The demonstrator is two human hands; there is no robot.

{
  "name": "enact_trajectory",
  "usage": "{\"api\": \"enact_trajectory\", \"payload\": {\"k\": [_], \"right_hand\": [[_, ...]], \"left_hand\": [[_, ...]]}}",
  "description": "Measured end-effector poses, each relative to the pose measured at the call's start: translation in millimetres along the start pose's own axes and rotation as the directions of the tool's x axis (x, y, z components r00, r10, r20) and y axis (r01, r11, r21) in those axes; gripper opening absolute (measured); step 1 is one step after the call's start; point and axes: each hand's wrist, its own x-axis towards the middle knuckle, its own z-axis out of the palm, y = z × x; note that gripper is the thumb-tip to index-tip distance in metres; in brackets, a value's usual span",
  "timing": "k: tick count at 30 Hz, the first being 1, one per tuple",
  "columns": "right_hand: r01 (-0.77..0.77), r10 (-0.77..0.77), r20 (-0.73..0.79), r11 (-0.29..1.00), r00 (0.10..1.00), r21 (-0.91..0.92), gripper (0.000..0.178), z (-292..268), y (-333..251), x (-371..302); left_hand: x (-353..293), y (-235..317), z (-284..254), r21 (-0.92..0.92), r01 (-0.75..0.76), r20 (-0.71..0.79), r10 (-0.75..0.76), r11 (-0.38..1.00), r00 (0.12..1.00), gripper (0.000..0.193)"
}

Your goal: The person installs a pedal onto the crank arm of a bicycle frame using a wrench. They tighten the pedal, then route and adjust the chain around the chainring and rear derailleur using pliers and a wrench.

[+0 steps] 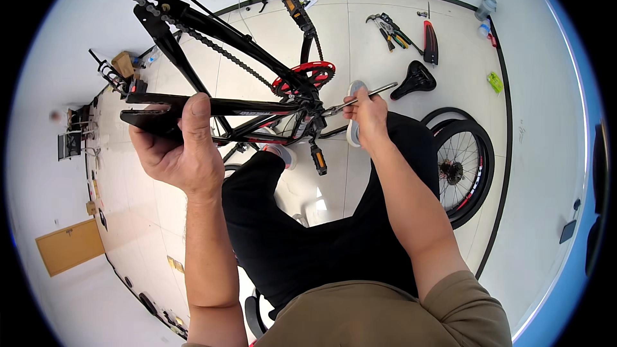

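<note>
A black bicycle frame (257, 108) stands tilted in front of me, its chain (212, 45) hanging along it. My left hand (186, 144) is closed around the black end of a frame part at the left, thumb on top. My right hand (371, 117) grips a silver wrench (379, 90), whose lower head meets the area around the crank axle. I cannot tell whether it sits on a nut there. Beside that spot are the red-and-black chainring (319, 77) and a pedal with orange reflectors (318, 159). Another such pedal (294, 9) points away from me.
To the right lie a black saddle (418, 80), a red-and-black mudguard (430, 44) and several hand tools (389, 32). Bicycle wheels (479, 173) lie by my right leg. A light green packet (494, 82) is near the right wall. Boxes (122, 63) stand far left.
</note>
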Motion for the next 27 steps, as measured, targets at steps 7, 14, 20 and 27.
{"api": "enact_trajectory", "payload": {"k": [7, 14, 20, 27], "right_hand": [[-0.027, 0.028, -0.003, 0.997, 1.000, 0.071, 0.030, 0, 2, -2], [0.248, -0.236, 0.106, 0.961, 0.966, -0.122, 0.025, 8, -4, -15], [0.341, -0.318, 0.153, 0.926, 0.936, -0.163, 0.025, 12, -3, -20], [-0.183, 0.185, 0.006, 0.968, 0.983, 0.171, 0.028, -7, 11, 7]], "left_hand": [[-1, -4, -2, -0.012, -0.006, 0.005, 0.006, 1.000, 1.000, 0.038], [-2, -2, -1, -0.004, 0.007, -0.003, -0.007, 1.000, 1.000, 0.040], [-1, 5, 5, -0.017, 0.030, -0.029, -0.031, 0.999, 0.999, 0.041], [-1, 7, 8, -0.040, 0.022, -0.029, -0.023, 0.999, 0.999, 0.039]]}}
